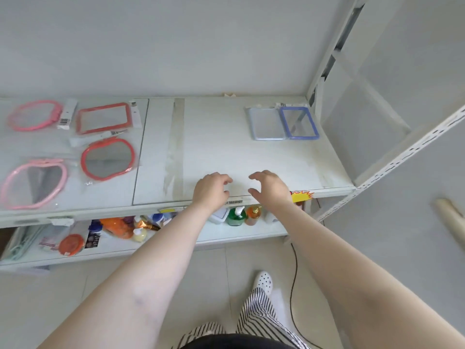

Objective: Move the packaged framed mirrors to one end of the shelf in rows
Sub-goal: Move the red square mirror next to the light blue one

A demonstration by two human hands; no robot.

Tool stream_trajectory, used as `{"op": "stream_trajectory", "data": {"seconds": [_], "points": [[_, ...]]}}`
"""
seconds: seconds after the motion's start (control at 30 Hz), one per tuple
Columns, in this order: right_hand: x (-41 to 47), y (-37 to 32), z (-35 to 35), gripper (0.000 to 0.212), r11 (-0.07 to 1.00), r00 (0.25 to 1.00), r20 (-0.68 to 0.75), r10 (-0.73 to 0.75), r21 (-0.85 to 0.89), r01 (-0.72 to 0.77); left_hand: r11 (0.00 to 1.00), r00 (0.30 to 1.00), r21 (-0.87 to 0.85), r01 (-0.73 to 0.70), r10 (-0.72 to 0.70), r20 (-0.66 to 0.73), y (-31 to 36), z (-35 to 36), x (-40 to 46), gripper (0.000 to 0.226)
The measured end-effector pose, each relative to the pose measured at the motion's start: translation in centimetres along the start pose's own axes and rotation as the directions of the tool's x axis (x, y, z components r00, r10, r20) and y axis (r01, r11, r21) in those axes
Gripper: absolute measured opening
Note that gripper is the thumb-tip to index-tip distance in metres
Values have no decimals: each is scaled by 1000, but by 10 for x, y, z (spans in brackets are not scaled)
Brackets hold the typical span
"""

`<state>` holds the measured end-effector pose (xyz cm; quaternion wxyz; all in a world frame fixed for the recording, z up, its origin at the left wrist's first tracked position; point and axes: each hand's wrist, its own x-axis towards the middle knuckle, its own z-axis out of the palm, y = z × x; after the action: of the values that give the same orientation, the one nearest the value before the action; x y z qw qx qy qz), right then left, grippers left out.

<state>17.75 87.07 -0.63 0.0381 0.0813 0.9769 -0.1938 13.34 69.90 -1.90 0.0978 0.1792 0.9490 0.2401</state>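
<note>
Two packaged rectangular mirrors lie side by side at the shelf's (251, 162) far right: a pale grey-blue framed one (267, 123) and a blue framed one (299, 123). On the left lie several more: a pink oval (34, 118), a red rectangle (103, 118), a red rounded one (108, 158) and a pink rounded one (32, 183). My left hand (211, 188) and my right hand (270, 187) hover close together over the shelf's front edge, fingers curled and apart, holding nothing.
A lower shelf (239, 233) carries bottles, packets and an orange lid (71, 244). A white slotted upright (392, 167) stands at the shelf's right end. A black cable (293, 278) runs across the tiled floor by my striped trousers and white shoe (263, 282).
</note>
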Motion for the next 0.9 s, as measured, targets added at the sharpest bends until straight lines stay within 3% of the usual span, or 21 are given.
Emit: {"op": "stream_trajectory", "data": {"seconds": [0.4,0.9], "points": [[-114,-44,26,40,999,999,-4,45,-5,-45,1000,999,8,-23,23,-22,-16,-1,-115,40],[-184,-130,82,39,994,990,94,-108,22,106,982,974,34,184,-178,-140,-99,-29,-248,38]]}}
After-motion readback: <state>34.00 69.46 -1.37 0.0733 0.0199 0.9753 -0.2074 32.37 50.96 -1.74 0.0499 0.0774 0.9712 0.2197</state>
